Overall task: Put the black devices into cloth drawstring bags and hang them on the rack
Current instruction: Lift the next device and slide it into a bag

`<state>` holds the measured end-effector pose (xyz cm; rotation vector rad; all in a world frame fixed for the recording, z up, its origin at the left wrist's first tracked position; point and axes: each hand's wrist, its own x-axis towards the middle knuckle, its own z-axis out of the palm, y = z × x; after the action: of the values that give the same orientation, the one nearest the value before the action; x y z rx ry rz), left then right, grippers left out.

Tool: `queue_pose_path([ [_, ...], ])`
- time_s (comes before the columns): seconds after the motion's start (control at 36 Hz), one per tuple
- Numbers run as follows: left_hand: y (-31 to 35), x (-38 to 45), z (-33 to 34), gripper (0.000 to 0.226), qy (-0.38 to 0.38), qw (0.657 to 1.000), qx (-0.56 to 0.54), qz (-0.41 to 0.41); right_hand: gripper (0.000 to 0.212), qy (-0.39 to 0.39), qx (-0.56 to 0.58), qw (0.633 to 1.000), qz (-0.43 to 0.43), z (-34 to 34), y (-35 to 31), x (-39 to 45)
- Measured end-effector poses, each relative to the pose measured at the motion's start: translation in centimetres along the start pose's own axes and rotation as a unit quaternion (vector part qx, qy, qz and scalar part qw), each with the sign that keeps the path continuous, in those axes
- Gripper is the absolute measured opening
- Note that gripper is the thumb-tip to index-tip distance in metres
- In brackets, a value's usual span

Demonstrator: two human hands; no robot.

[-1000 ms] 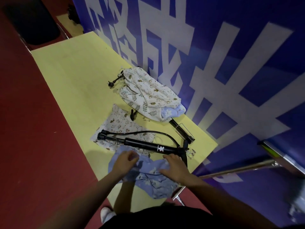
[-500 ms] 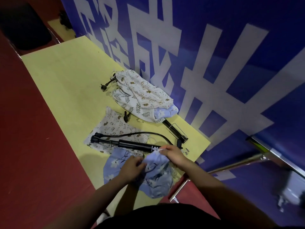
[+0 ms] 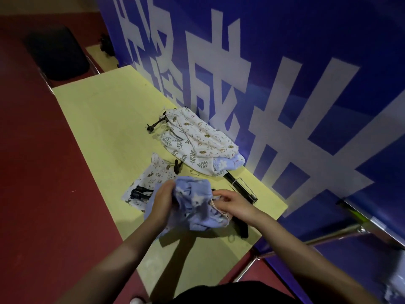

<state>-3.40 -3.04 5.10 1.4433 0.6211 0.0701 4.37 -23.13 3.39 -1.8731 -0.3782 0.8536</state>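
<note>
Both hands hold a light blue floral drawstring bag point(image 3: 197, 205) lifted over the yellow table point(image 3: 105, 119). My left hand point(image 3: 163, 199) grips its left side, and my right hand point(image 3: 233, 202) pinches its mouth by the cord. A long black device point(image 3: 140, 193) lies under the bag on a flat white patterned bag point(image 3: 153, 174); only its left end and a dark end point(image 3: 242, 228) below my right wrist show. Farther back lies a pile of white and blue patterned bags point(image 3: 197, 145), with a second black device point(image 3: 240, 187) poking out at its lower right.
A blue banner wall point(image 3: 285, 84) with big white characters runs along the table's far edge. A metal rail point(image 3: 328, 236) stands at the right. A black chair seat point(image 3: 57, 53) is beyond the table's far end. Red floor point(image 3: 32, 172) lies to the left.
The blue bag has been lifted off the table and bunched between both hands, now covering most of the long black device. The camera view has shifted.
</note>
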Motion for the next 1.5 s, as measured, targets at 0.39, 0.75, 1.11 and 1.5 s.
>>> queue_pose_path([
  [0.39, 2.6, 1.3, -2.8, 0.055, -0.043, 0.966, -0.253, -0.028, 0.010, -0.043, 0.004, 0.996, -0.077, 2.3, -4.7, 0.5],
  [0.75, 0.1, 1.0, -2.7, 0.020, 0.028, 0.995, -0.079, -0.047, 0.022, 0.093, 0.120, 0.983, -0.105, 2.4, -6.0, -0.7],
  [1.11, -0.1, 1.3, -3.0, 0.022, 0.011, 0.959, -0.276, -0.069, 0.038, 0.098, -0.336, 0.865, -0.359, 3.3, -3.8, -0.6],
  [1.5, 0.5, 0.3, -1.4, 0.035, -0.013, 0.932, -0.355, -0.067, 0.026, 0.139, 0.215, 0.951, 0.174, 1.2, -1.3, 2.2],
])
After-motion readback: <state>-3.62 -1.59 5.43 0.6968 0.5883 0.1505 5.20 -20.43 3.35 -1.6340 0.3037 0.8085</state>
